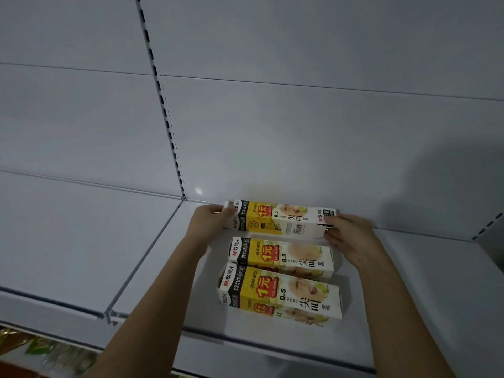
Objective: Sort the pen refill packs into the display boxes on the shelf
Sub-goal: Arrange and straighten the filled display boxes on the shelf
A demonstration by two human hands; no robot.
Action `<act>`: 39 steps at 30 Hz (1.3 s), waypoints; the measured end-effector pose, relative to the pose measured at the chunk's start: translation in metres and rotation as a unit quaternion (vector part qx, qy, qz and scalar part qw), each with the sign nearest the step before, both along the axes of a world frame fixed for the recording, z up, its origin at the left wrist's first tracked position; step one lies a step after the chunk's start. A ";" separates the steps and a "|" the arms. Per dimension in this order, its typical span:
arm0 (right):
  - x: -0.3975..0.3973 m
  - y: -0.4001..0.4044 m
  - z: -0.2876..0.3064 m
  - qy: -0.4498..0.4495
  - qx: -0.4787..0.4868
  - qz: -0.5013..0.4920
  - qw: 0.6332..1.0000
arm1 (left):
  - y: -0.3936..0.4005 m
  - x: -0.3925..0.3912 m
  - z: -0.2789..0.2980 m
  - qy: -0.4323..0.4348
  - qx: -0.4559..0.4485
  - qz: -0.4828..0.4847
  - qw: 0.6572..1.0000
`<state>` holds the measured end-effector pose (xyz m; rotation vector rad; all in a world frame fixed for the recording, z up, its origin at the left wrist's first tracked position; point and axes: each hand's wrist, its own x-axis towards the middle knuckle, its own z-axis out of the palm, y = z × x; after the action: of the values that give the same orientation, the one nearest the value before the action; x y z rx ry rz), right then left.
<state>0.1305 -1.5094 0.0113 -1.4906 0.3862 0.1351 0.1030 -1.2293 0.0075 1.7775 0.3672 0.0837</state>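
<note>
A long cardboard box point(281, 219) is gripped at its ends by the left hand point(208, 222) and right hand point(351, 238), fingers curled; two matching boxes point(281, 274) lie just in front on the smooth white shelf point(152, 268).

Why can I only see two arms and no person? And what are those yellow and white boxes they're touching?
The camera sits on the person's head and looks down, so you see only their arms reaching out, as if you were them. There is no machine here, just two bare hands.

They stand in front of a white shop shelf. Three long boxes lie on it in a row, one behind the other. The boxes are yellow and white with printed writing.

The left hand grips one end of the back box, nearest the wall, and the right hand grips the other end. The middle box and the front box lie on the shelf, and no hand touches them.
</note>
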 end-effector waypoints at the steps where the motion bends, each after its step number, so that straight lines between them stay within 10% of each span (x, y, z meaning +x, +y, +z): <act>1: 0.001 0.000 0.000 0.001 0.005 0.011 1.000 | 0.000 0.001 0.000 0.002 0.011 -0.002 1.000; 8: 0.009 0.012 0.000 0.027 -0.042 0.089 0.995 | 0.005 0.009 -0.004 0.010 0.012 -0.021 1.000; 25: 0.011 0.016 -0.003 -0.030 -0.301 -0.089 0.949 | 0.031 0.028 -0.008 0.030 -0.074 -0.081 0.994; 28: 0.008 0.016 -0.001 -0.009 -0.245 -0.044 0.968 | 0.028 0.032 -0.009 0.008 0.058 -0.089 0.994; 31: 0.008 0.013 0.003 0.005 -0.175 -0.001 0.985 | 0.016 0.036 0.008 -0.134 0.307 -0.134 0.933; 35: 0.007 0.015 0.008 0.009 -0.104 0.020 0.994 | -0.018 0.052 0.023 -0.119 0.373 -0.379 0.838; 39: 0.003 0.016 0.018 0.005 0.027 0.061 0.998 | -0.031 0.065 0.016 -0.112 0.423 -0.397 0.807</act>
<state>0.1331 -1.4931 0.0294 -1.4612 0.2966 0.2484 0.1684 -1.2598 0.0240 2.6300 -0.7315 -0.1695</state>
